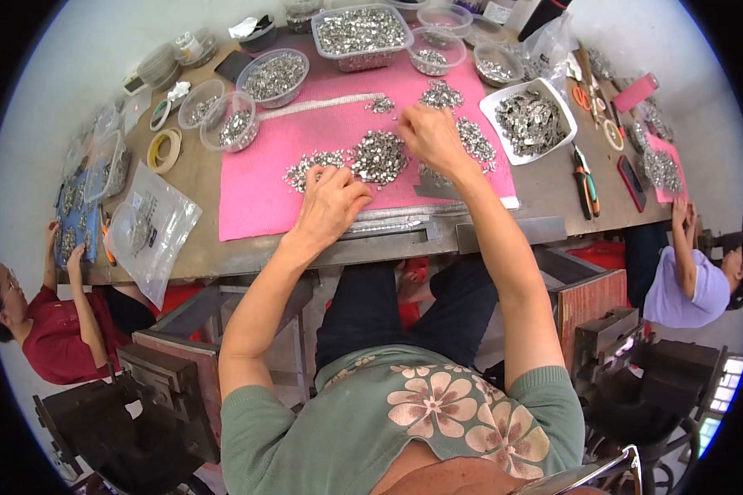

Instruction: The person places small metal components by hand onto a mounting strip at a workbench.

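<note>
Several heaps of small shiny silver metal pieces lie on a pink mat (260, 194) on the workbench. My left hand (332, 202) rests at the near side of a loose heap (305, 162), its fingers curled and drawn together; whatever is in them is too small to make out. Beside it sits a denser pile of metal pieces (378, 157). My right hand (432, 136) is bent over the mat between that pile and another heap (475, 142). Its fingers are closed with the tips hidden behind the hand. A flat grey metal plate (435, 183) lies under my right wrist.
A white tray (489, 103) of metal pieces stands right of the mat; clear tubs (309, 74) line the back. Pliers (586, 186), a phone (632, 183), tape rolls (164, 150) and a plastic bag (161, 214) lie around. Co-workers sit at both sides.
</note>
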Demonstrator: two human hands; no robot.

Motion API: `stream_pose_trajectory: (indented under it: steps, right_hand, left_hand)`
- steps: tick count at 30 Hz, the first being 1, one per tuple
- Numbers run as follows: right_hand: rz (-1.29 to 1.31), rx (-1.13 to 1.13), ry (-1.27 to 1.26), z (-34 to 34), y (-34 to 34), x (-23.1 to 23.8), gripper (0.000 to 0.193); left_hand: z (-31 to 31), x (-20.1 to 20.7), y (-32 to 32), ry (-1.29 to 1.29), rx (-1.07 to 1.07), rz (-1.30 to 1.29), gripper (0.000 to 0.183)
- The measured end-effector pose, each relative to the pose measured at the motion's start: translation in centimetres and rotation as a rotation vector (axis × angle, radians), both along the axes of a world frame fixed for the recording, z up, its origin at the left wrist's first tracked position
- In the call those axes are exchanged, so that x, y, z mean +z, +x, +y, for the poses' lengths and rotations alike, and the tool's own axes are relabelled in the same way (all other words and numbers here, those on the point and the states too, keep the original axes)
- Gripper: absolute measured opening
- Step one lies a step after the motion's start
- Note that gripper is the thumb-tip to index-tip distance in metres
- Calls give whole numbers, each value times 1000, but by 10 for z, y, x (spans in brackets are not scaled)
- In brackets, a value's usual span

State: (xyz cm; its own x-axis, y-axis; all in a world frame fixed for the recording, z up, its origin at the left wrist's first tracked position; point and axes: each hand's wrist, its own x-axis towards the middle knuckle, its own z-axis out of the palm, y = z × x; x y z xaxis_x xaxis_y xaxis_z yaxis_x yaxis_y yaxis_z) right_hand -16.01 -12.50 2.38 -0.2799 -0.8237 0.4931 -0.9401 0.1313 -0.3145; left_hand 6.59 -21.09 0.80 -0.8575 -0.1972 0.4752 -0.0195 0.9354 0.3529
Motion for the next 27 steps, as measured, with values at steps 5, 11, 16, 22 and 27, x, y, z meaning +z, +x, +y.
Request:
stream_pose_trajectory:
  steps: [5,11,16,22,27]
  right_hand:
    - [-74,153,181,57,44,0,10]
    - [-350,114,201,72,45,-8,12]
    - [-225,162,66,66,58,-13,8]
    - [-110,207,63,65,55,-20,7]
    - [-186,219,80,70,51,-17,12]
  left_hand:
    - [2,-2,0,11,3,-40,7]
    - [4,-1,5,20,-12,-25,5]
    - [9,-3,4,11,10,-42,5]
    - [34,7,5,370,5,29,6]
    - [61,-1,1,443,-6,99,6]
